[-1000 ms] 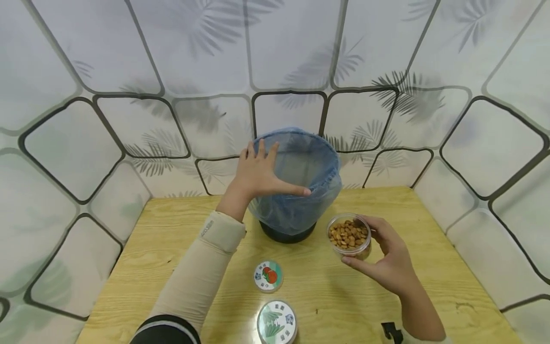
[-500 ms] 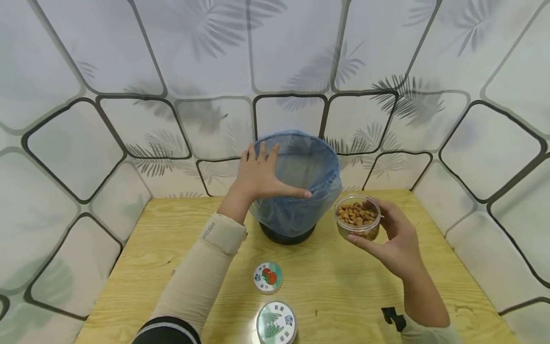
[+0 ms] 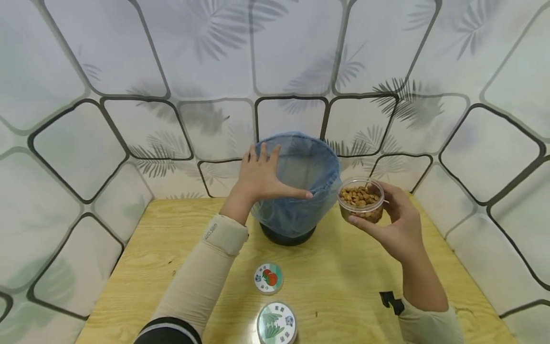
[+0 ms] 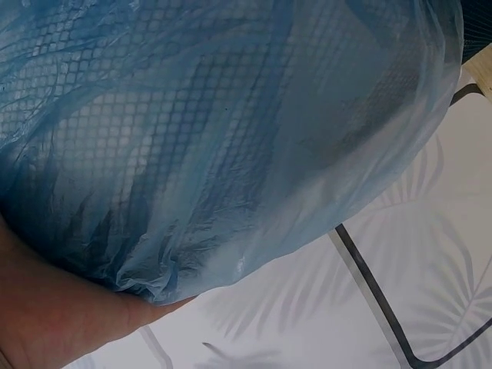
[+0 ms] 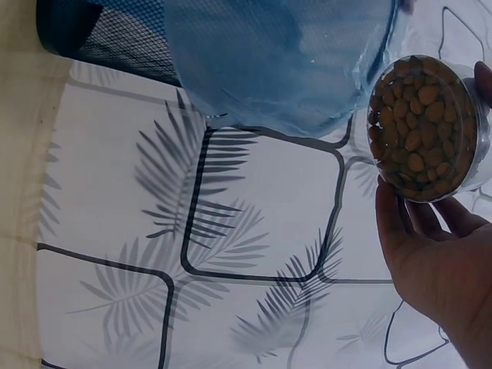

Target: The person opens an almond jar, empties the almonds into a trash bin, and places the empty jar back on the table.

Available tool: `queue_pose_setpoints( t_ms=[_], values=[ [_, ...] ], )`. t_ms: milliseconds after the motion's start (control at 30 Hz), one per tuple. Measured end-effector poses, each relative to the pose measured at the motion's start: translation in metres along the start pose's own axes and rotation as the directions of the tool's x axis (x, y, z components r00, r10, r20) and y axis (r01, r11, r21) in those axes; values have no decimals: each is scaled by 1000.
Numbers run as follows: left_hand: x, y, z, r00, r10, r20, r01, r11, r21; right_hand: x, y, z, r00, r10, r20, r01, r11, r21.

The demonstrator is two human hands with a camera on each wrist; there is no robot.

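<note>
A dark mesh waste bin (image 3: pixel 288 237) lined with a blue plastic bag (image 3: pixel 296 217) stands at the back of the table. My left hand (image 3: pixel 262 179) rests on its left and near rim, fingers spread and thumb stretched along the edge. In the left wrist view, the hand touches the bag (image 4: pixel 215 146). My right hand (image 3: pixel 399 224) holds a lidless clear plastic jar (image 3: pixel 358 215) of small brown kernels just right of the bin, above the table. From the right wrist view, the kernels show packed against the jar's bottom (image 5: pixel 419 127).
On the wooden table (image 3: pixel 343 296), a round lid (image 3: pixel 268 278) with a tomato picture lies in front of the bin. Nearer stands a closed round container (image 3: pixel 277 323) with a green plant on its lid. Patterned walls (image 3: pixel 292 48) enclose the back and sides.
My right hand has lifted the jar up and slightly right, from low in front of the bin to about rim height. The left hand stays on the rim.
</note>
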State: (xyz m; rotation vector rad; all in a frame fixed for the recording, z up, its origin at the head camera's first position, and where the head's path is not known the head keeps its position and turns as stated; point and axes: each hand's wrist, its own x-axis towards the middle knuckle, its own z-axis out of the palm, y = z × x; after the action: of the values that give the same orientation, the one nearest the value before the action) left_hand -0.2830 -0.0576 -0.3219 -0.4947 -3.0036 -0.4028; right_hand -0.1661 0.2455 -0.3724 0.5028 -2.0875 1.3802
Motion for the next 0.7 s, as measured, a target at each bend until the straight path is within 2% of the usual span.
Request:
queue_pose_setpoints(
  t_ms=[200,500,700],
  values=[
    [0,1,1,1000,9,2,-9,1000,-4,10,-1,1,999,-45,-20,45,999,6],
    [0,0,0,1000,-7,-7,7,1000,2,31,-7,1,998,-33,-46,32,999,-16],
    [2,0,0,1000,-5,-2,5,1000,4,39,-15,-1,995,-85,-57,82,996,-42]
  ],
)
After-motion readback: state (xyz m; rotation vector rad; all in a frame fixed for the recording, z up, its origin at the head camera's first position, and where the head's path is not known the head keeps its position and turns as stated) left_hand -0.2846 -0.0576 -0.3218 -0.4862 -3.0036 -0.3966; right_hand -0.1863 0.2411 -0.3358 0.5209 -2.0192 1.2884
